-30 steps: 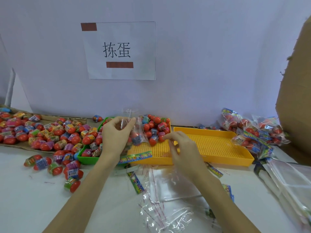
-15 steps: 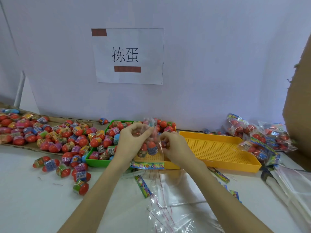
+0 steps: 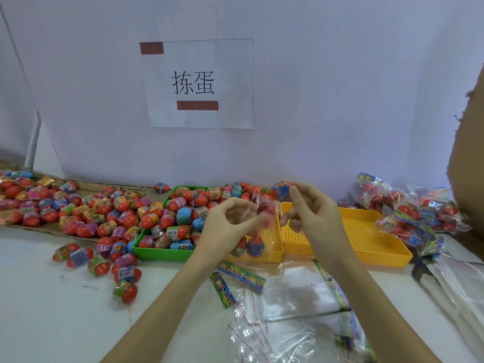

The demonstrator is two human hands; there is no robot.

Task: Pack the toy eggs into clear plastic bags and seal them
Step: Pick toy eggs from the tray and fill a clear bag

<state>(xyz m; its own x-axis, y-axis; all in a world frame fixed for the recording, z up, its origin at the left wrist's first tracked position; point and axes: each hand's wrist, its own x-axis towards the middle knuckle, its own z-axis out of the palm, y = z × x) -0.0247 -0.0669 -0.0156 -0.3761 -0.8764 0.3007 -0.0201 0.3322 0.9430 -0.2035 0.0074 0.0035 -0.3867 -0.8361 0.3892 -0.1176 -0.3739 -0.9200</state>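
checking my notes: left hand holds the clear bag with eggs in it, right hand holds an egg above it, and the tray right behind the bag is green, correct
Not quite. The left hand does hold the clear bag and the right hand an egg, but the head view shows the tray directly behind the bag is yellow. The green tray sits further left.

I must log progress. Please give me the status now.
Left hand holds clear bag with eggs inside. Right hand pinches one toy egg above it. Bag unsealed. Nothing blocking.

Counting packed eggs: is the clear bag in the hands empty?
No. The clear bag, held by the left hand, shows eggs at its bottom.
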